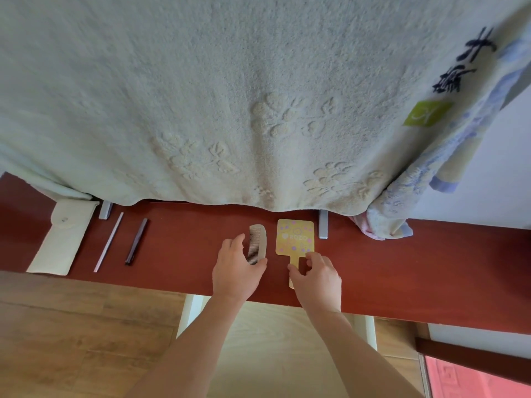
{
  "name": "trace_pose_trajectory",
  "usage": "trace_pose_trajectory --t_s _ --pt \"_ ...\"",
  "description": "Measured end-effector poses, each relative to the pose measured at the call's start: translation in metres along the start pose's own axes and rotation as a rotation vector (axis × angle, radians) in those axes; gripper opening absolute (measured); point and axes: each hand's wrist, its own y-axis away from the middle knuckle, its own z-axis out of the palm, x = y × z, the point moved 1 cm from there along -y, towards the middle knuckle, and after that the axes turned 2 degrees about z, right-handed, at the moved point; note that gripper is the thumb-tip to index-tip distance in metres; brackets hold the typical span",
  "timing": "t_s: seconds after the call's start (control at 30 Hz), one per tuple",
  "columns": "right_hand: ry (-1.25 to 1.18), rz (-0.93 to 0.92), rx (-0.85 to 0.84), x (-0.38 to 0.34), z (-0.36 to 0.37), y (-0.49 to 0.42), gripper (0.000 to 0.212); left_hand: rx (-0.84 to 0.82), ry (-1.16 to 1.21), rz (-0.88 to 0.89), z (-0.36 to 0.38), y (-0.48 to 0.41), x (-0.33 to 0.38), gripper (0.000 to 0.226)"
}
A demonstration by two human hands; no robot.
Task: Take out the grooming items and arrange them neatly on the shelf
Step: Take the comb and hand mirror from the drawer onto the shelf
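My left grip [237,265] was curled round the half-moon comb [258,242], thumb at its near end and forefinger against the teeth, with the comb lying flat on the red-brown shelf [402,268] about midway along it. My right grip [317,278] pinched the handle of the yellow hand mirror [294,237], which lay just to the right of the comb, its handle pointing to the shelf's near edge and its flowered back up. The two lay side by side, apart.

Toward the left end of the shelf lay a white pouch [61,237], then a thin pale stick [108,242] and a dark narrow comb [136,241], each apart and running from far edge to near edge. A pale green towel [230,96] hung over the shelf's far edge, and a blue patterned cloth [402,202] hung at its right.
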Motion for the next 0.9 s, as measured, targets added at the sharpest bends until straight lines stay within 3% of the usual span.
trace_pose_trajectory --t_s 0.13,0.43,0.67,0.9 --pt "-0.018 -0.032 -0.03 0.001 -0.008 0.01 0.062 0.038 0.026 0.024 -0.008 0.014 -0.005 0.076" --pt "0.042 -0.101 -0.053 0.013 -0.021 0.074 0.078 -0.003 0.091 0.129 -0.023 0.073 -0.033 0.074" --pt "0.166 -0.162 -0.088 0.043 -0.025 0.15 0.082 -0.185 -0.016 0.254 -0.037 0.145 -0.075 0.083" --pt "0.364 -0.208 -0.167 0.078 -0.026 0.218 0.074 -0.311 -0.228 0.393 -0.046 0.212 -0.109 0.067"
